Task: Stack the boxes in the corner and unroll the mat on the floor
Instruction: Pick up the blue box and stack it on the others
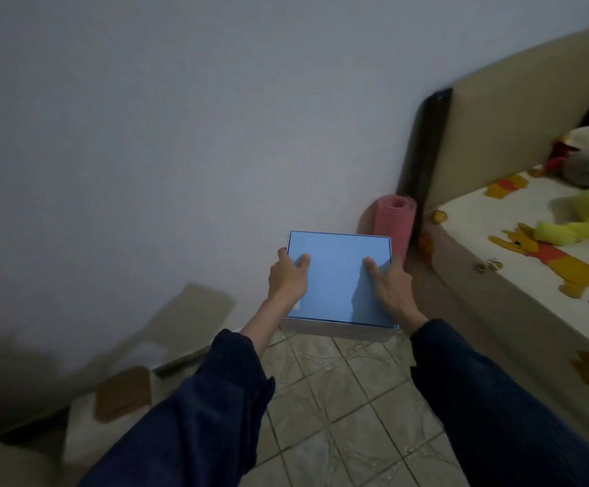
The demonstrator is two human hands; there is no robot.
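Blue box (338, 279) held above the tiled floor (338, 398), mid-scene near the wall. Left hand (288, 279) and right hand (389, 284) clamp its sides, thumbs on the lid. Rolled pink mat (393, 223) upright just beyond, far right, beside the bed (497, 275). Cardboard boxes (124, 391) near left.

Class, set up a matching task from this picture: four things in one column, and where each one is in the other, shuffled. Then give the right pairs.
Things
1. blue box
2. pink rolled mat
3. yellow plush toy
4. brown cardboard piece

Places
A. lying on the bed
B. on the pale box at lower left
C. held between the left hand and the right hand
D. standing upright in the corner by the wall

Pairs: 1-C, 2-D, 3-A, 4-B
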